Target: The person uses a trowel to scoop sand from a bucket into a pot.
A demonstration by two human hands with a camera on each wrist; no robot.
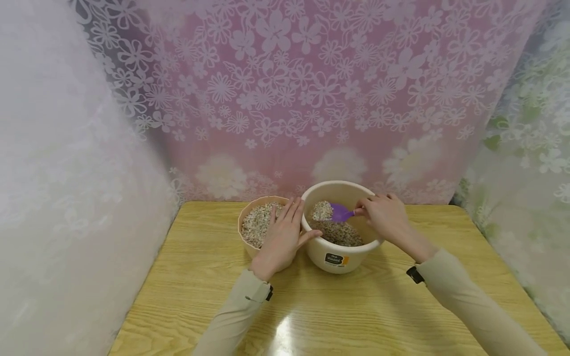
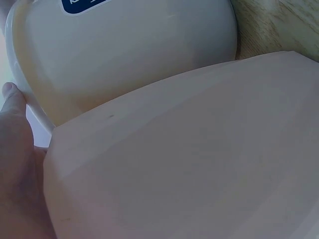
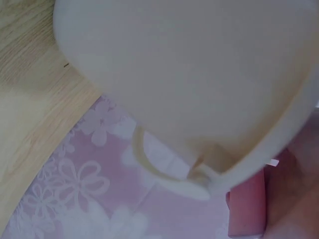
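A purple scoop (image 1: 341, 212) heaped with pale grain (image 1: 322, 211) is held over the inside of a cream bucket (image 1: 338, 257). My right hand (image 1: 385, 217) pinches its handle above the bucket's right side. More grain (image 1: 340, 233) lies in the bottom of the bucket. To the left, touching or nearly so, stands a peach bowl (image 1: 247, 247) filled with similar grain. My left hand (image 1: 282, 237) lies across the bowl's right rim with fingers extended, its thumb resting over the bucket's rim. The left wrist view shows that thumb (image 2: 14, 102) at the bucket's rim.
Both containers stand near the back edge of a wooden table (image 1: 200, 296). Behind it hangs a pink flowered curtain (image 1: 276, 99), with pale sheets at the left and right sides. A loop handle (image 3: 164, 177) sticks out from the bucket in the right wrist view.
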